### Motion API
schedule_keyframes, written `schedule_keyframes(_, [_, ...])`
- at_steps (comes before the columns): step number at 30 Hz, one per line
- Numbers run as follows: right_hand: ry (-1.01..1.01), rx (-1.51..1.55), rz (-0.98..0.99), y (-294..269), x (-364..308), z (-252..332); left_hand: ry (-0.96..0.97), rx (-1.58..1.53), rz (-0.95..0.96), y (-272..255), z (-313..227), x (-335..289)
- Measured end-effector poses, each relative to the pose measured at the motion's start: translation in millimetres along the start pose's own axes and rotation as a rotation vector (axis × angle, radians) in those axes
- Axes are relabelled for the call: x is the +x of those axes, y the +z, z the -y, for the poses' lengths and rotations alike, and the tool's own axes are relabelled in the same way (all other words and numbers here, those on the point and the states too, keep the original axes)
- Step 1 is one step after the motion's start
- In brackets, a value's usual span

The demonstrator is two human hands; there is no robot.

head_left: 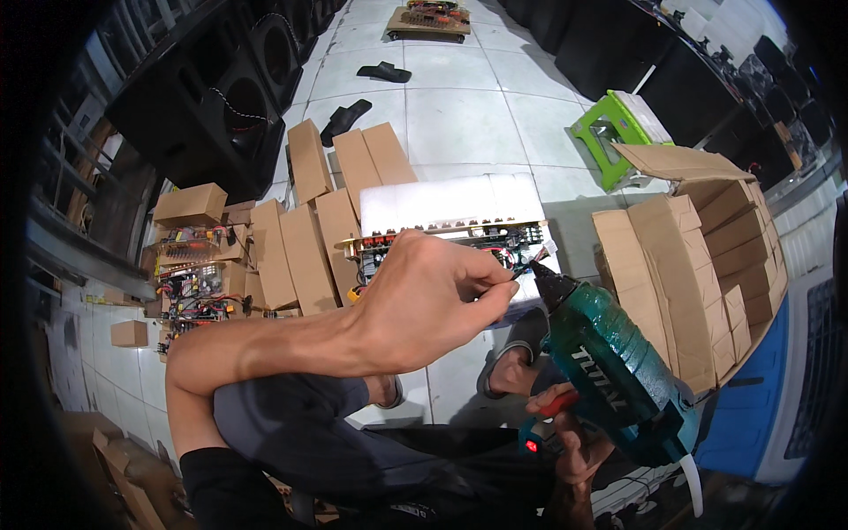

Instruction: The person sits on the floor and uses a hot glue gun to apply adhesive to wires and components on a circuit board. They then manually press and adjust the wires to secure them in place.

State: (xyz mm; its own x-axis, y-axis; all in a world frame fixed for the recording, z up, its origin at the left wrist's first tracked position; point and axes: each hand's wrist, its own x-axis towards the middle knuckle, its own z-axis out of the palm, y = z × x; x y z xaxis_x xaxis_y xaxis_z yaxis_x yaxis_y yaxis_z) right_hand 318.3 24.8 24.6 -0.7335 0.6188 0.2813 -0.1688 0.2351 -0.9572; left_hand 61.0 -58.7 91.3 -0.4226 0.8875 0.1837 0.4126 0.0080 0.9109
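Note:
My right hand (pixel 574 442) grips a dark green hot glue gun (pixel 609 371) by its handle, with a finger at the red trigger. A white glue stick (pixel 692 486) sticks out of the gun's back end. The black nozzle points at the right end of a circuit board (pixel 450 231) lined with small parts. Over that board reaches my left hand (pixel 433 300), thumb and forefinger pinched together close to the nozzle tip. What they hold is too small to make out. Much of the board is hidden behind this hand. Behind the board is a white foam block (pixel 450 196).
Several brown cardboard boxes (pixel 305 256) lie left of the foam block. More circuit boards (pixel 199 283) with wires are farther left. An open carton (pixel 689 265) stands at right, near a green step stool (pixel 618 132). Black speaker cabinets (pixel 203 97) line the left; black slippers (pixel 384 71) lie ahead.

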Motion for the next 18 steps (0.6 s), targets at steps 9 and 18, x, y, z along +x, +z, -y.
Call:
schedule_keyframes(9, [0.098, 0.067, -0.046, 0.1, -1.8, 2.2, -0.076, -0.049, 0.003, -1.0, -2.2, 0.2])
schedule_keyframes(18, [0.045, 0.060, -0.086, 2.1, 0.9, 0.2, -0.078, -0.040, 0.015, -1.7, -4.1, 0.9])
